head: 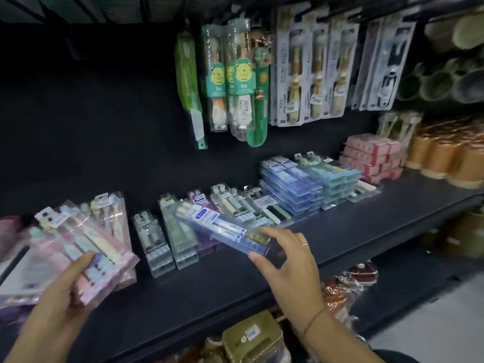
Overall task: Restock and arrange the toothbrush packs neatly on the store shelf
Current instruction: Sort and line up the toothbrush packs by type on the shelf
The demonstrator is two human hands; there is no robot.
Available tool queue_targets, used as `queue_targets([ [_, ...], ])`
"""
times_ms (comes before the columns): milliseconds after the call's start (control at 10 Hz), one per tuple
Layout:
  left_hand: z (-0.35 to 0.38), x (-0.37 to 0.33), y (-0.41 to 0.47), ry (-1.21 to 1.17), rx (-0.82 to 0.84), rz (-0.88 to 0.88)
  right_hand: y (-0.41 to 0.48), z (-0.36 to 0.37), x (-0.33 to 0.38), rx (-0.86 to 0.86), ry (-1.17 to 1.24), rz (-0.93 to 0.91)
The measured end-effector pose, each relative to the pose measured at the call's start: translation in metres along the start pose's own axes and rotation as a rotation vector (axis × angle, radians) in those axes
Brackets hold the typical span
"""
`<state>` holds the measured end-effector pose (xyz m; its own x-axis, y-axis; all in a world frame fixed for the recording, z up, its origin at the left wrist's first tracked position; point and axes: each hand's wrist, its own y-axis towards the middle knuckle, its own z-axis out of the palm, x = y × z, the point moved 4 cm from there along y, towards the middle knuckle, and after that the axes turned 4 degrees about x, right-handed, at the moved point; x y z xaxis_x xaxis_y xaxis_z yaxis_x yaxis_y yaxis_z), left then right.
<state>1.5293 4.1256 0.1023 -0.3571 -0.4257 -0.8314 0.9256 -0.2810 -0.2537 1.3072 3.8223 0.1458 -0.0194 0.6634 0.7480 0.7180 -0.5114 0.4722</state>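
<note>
A dark shelf is running across the view from lower left to upper right, and a black back panel is standing behind it. White carded toothbrush packs are hanging from hooks at the upper right. Just to their left are hanging clear tubes with teal labels showing a yellow bear face. Their small print is too blurred to read.

Orange cups are sitting at the far right end of the shelf, with pink boxes stacked beside them. Next to those, a blue stack of flat packs is lying against the back. A row of clear packs is lying from there toward the left.

The left hand is gripping a fanned bundle of pink toothbrush packs, thumb curled over the front, above the shelf's left end. The right hand is pinching the near end of a blue toothbrush pack between thumb and fingers. This pack is lying tilted over the clear row, and its white and blue label is blurred beyond reading. A thin ring is showing on one finger, and a thread band on the wrist.

Bare board is lying open between the packs and the shelf's front edge, widest below the right hand.
</note>
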Motion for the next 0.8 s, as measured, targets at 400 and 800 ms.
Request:
queue_targets([
  [400,0.012,0.033,0.013,0.212,0.133,0.019,0.025,-0.058,-0.064,-0.260,0.129,0.246],
  [800,0.033,0.024,0.011,0.009,0.134,0.131,0.036,-0.041,-0.091,-0.248,0.120,0.317],
])
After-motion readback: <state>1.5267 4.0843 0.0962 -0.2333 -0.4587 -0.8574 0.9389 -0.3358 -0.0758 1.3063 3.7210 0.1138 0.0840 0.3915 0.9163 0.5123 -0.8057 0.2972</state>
